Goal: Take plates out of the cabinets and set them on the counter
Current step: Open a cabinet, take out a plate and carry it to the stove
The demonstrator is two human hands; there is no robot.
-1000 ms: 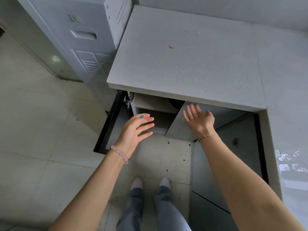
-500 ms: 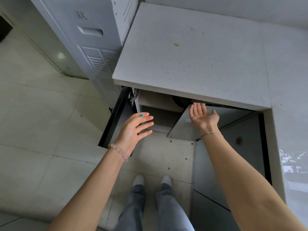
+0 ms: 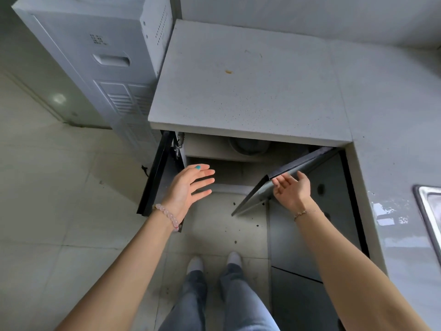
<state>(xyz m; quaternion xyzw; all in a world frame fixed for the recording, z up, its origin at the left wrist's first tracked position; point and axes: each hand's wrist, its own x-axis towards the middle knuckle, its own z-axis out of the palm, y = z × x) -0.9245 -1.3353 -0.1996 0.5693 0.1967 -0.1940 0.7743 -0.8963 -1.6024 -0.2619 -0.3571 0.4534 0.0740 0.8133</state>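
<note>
The lower cabinet under the grey counter (image 3: 250, 91) stands open. On its upper shelf (image 3: 205, 146) sits a dark round dish (image 3: 249, 146), half hidden under the counter's edge; I cannot tell whether it is a plate. My left hand (image 3: 188, 189) hovers in front of the opening with straight fingers and holds nothing. My right hand (image 3: 292, 189) touches the right cabinet door (image 3: 255, 194) near its top corner with relaxed fingers. The door is swung partway out.
The left cabinet door (image 3: 155, 177) is swung wide, its black edge towards me. A tall white appliance (image 3: 107, 68) stands left of the counter. A steel sink rim (image 3: 429, 206) shows at the right edge. My feet (image 3: 195, 263) are on the tiled floor.
The right door has swung farther out with my right hand on it, so more of the shelf and the dark dish shows. My left hand has hardly moved.
</note>
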